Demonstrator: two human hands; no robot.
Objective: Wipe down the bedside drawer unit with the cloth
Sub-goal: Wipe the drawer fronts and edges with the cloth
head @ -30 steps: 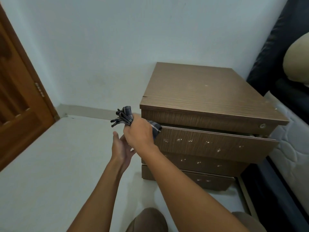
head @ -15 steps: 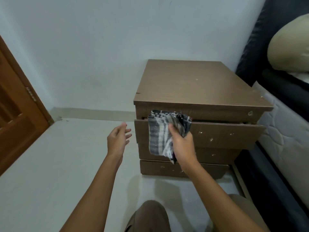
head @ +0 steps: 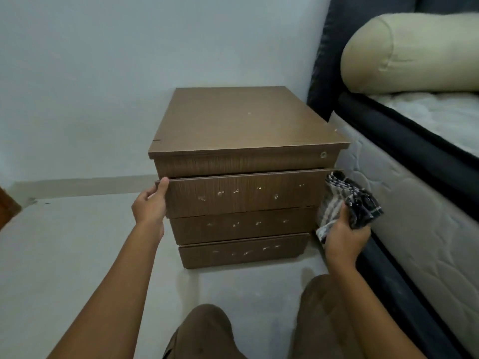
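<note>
The brown wooden bedside drawer unit (head: 241, 125) stands against the wall with three drawers; its top drawer (head: 246, 193) sticks out slightly. My left hand (head: 151, 204) grips the left edge of that top drawer, thumb on the front corner. My right hand (head: 344, 235) holds a bunched black-and-white checked cloth (head: 347, 203) at the unit's right side, between the drawers and the mattress.
A mattress (head: 404, 193) with a dark bed frame stands close on the right, with a cream bolster pillow (head: 409, 53) on top. A pale wall runs behind the unit. A wooden door corner (head: 7, 208) shows at the far left. My knees (head: 207, 330) are low in front.
My right hand carried the cloth from the top drawer's front to the unit's right side. My left hand moved from open air onto the top drawer's left edge.
</note>
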